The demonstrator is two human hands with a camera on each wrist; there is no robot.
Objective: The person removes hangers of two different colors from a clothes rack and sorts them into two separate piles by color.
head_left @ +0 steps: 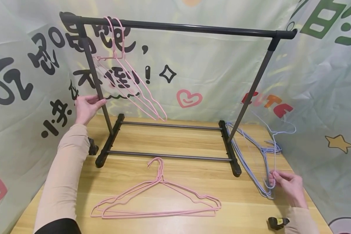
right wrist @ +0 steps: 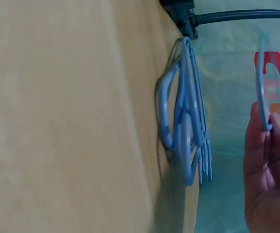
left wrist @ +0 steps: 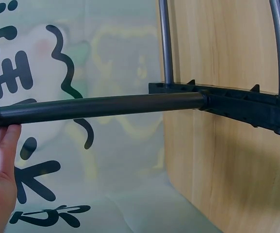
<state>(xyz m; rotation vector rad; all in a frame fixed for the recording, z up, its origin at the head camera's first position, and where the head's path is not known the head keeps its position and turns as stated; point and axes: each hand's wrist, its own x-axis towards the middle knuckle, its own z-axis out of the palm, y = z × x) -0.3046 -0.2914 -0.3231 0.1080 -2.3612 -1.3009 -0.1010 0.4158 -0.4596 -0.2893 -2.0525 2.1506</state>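
Note:
At the left side of a black clothes rack [head_left: 193,27], my left hand [head_left: 87,109] grips the upright post [left wrist: 101,106] between thumb and fingers. Two pink hangers [head_left: 115,58] hang from the top bar near that end. On the right, my right hand [head_left: 289,187] pinches one end of a pale blue wire hanger [right wrist: 260,92], raised above the table with its hook pointing away. Below it, several blue hangers [head_left: 271,150] lie in a stack beside the rack's right foot.
Several pink hangers [head_left: 160,179] lie stacked on the wooden table [head_left: 152,139] in front of the rack. A small black object [head_left: 277,223] sits by my right sleeve, and another [head_left: 93,147] beside the left foot. Printed cloth [head_left: 222,65] encloses the back and sides.

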